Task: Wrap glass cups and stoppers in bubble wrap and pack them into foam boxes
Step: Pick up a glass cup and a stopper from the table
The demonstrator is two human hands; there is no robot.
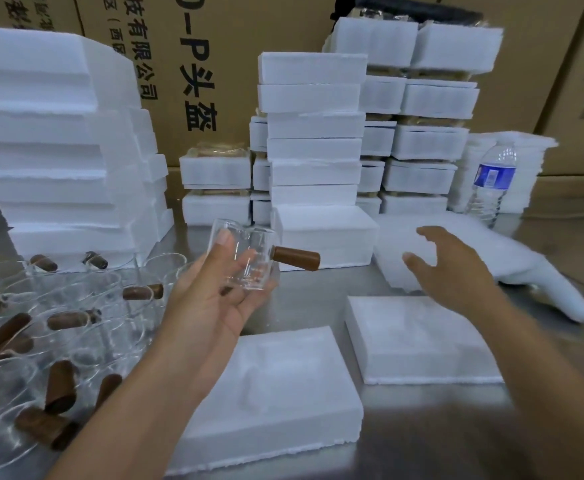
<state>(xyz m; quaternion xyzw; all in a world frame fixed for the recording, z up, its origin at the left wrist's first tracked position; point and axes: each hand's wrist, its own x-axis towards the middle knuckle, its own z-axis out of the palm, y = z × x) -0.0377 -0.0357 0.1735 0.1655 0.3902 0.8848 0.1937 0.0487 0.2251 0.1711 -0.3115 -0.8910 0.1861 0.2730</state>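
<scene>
My left hand [210, 299] holds a clear glass cup [249, 261] with a brown wooden side handle [297, 259] above the steel table, fingers curled round its body. My right hand [456, 268] hovers open, fingers spread, over a stack of white wrap sheets [398, 237]. Two open foam box halves lie in front of me: one near the front edge [276, 403], the other to its right [418, 341]. Both show shallow moulded hollows and hold nothing.
Several glass cups with brown handles [58, 323] crowd the table's left. Stacks of foam boxes stand at back left [58, 150] and back centre [314, 133]. A water bottle [491, 181] stands at back right. Cardboard cartons [235, 36] wall the rear.
</scene>
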